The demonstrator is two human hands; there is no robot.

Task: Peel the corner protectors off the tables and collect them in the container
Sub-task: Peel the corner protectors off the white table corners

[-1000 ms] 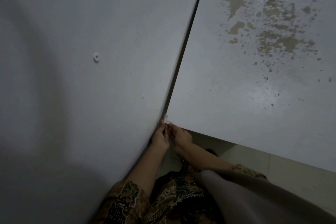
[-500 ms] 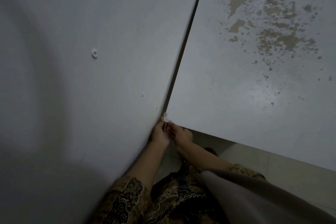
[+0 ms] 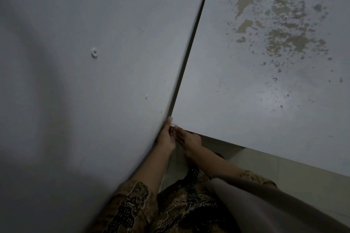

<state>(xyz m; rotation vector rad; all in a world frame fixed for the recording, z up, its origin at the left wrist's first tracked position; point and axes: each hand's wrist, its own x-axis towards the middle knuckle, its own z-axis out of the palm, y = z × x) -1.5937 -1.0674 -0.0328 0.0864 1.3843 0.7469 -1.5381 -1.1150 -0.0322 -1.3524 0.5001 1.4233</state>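
Corner protector (image 3: 172, 123), prob. btwn both hands (image 3: 177, 138)

Two grey worktops meet along a narrow dark seam; the left worktop (image 3: 85, 100) and the right worktop (image 3: 246, 91) leave only that slit between them, too narrow for a hand. Both hands occupy the near end of the seam: the left hand (image 3: 167, 136) lies against the left worktop's edge, the right hand (image 3: 189, 139) just below the right worktop's corner. Open floor (image 3: 293, 178) lies below the right worktop's near edge. A small white ring (image 3: 94, 52) sits on the left worktop, well apart.
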